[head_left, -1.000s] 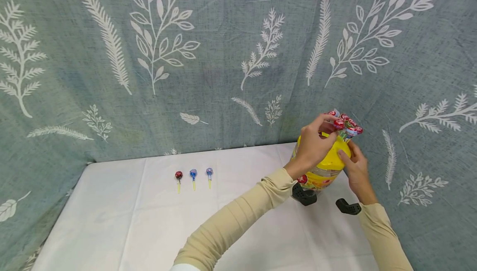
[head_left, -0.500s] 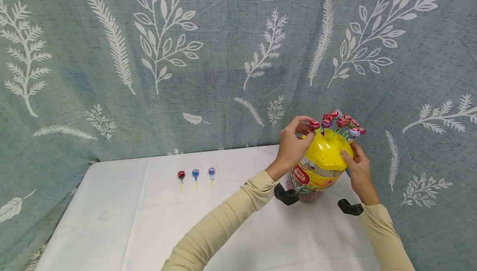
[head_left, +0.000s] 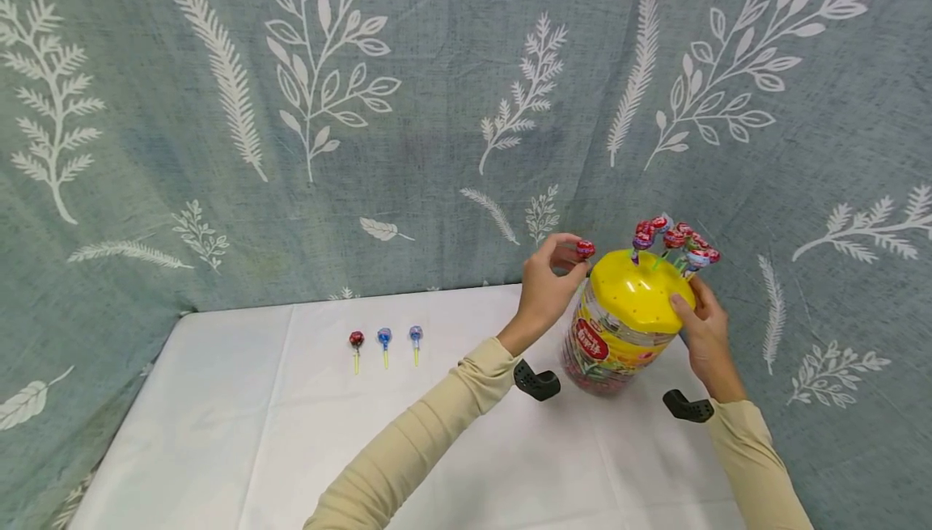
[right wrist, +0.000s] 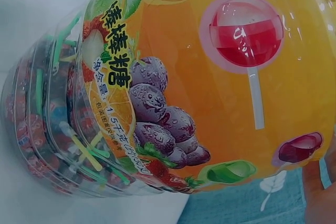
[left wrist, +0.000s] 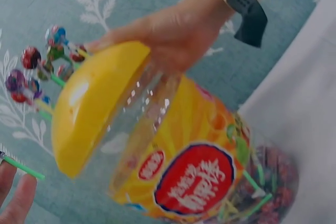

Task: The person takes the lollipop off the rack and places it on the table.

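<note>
Between thumb and fingers, my left hand (head_left: 544, 289) pinches a red-wrapped lollipop (head_left: 586, 249), held in the air just left of the jar. Its green stick (left wrist: 27, 168) shows at the lower left of the left wrist view. The clear plastic candy jar (head_left: 591, 342) has a domed yellow lid (head_left: 639, 294) with small holes. Several lollipops (head_left: 644, 235) stand up out of the lid's far side. My right hand (head_left: 709, 342) grips the jar's right side at the lid, thumb on top. More lollipops (right wrist: 37, 124) lie inside the jar's bottom.
Three lollipops lie in a row on the white-covered table (head_left: 320, 433) at left: one dark red (head_left: 356, 339), one blue (head_left: 384, 337), one lighter blue (head_left: 416, 333). A grey-green leaf-patterned curtain (head_left: 437, 109) hangs close behind and right of the jar.
My left hand has moved left, away from the upright lollipops, bringing the red lollipop out past the jar's left side. My right hand has stayed on the jar.
</note>
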Available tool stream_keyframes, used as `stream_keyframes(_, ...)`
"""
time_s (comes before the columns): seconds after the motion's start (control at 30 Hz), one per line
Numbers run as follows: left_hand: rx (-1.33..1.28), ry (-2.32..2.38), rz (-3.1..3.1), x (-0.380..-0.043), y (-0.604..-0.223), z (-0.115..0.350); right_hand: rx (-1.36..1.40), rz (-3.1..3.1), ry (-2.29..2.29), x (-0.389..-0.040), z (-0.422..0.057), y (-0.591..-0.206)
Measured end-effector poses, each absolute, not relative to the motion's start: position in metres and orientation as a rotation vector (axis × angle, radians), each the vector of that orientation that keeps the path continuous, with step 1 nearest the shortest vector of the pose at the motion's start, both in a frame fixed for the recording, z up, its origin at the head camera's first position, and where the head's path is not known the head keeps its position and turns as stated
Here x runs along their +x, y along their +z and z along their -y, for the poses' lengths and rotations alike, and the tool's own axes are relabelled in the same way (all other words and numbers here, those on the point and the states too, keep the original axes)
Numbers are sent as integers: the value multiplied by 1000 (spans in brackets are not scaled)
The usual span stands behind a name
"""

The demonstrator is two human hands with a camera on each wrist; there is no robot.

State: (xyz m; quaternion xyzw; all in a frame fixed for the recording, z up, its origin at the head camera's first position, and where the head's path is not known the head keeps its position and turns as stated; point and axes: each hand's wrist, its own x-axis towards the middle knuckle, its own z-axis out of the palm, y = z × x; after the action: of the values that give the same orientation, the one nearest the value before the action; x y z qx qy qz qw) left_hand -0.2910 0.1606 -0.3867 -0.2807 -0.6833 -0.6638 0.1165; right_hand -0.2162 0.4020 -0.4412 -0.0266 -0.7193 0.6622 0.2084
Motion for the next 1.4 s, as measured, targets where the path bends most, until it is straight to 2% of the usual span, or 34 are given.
stream_keyframes(1.4, -282, -1941, 2220, -331, -490, -57, -49, 1971, 1872, -214, -399, -442)
